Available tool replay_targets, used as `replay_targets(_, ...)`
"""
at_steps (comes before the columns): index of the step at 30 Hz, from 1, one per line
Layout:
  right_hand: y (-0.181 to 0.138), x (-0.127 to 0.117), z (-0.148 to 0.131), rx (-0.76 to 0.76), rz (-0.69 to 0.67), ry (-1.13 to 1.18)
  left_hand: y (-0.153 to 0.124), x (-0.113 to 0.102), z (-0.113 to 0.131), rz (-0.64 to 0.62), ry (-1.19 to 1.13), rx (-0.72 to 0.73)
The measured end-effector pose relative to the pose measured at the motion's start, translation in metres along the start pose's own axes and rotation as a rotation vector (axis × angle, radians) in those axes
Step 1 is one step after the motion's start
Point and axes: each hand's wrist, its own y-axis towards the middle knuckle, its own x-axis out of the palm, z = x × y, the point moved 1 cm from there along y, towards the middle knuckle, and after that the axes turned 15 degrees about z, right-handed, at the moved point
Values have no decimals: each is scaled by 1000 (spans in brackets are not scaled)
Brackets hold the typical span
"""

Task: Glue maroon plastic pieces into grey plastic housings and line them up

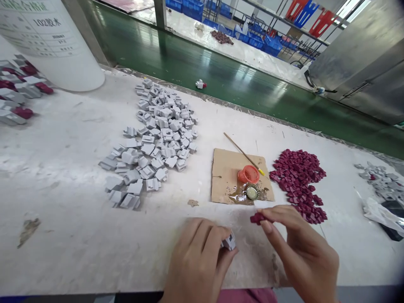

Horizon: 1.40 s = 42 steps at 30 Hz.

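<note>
My left hand (198,259) is closed around a small grey plastic part (229,242) at the near edge of the white table (69,202). Just right of it, my right hand (303,248) pinches a small dark red plastic piece (256,218) between thumb and forefinger. The two parts are a short gap apart. Behind my hands lies a cardboard square (227,170) with an orange cap (248,174), a small glue-filled cap (251,192) in a glue puddle, and a thin stick (243,153).
A big pile of grey parts (154,143) lies left of centre, a heap of dark red pieces (298,181) to the right. Assembled grey-and-red parts (19,92) sit far left by a large white drum (53,42). Grey scraps and a plastic bag (381,202) lie far right.
</note>
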Motion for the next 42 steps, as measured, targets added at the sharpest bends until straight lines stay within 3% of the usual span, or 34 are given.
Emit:
replay_targets(8, -36, 19, -10, 211, -31, 183, 0, 2, -1, 30, 11, 25)
replay_targets(19, -32, 25, -12, -7, -56, 123, 0, 1, 0, 26, 25, 32)
replay_targets(29, -35, 27, -18, -86, -30, 109, -1, 0, 0, 63, 36, 56)
replay_targets(35, -39, 29, -18, -33, -36, 209, -2, -7, -5, 74, 59, 43)
replay_targets(38, -44, 23, -14, 72, -62, 234, -3, -13, 0, 47, -102, -159)
replay_targets(40, -48, 16, -12, 114, -82, 229, -6, -14, 8, 80, -373, -419)
replay_targets(42, -52, 9, -12, 48, -124, 202, -10, -14, 15, 141, -667, -607)
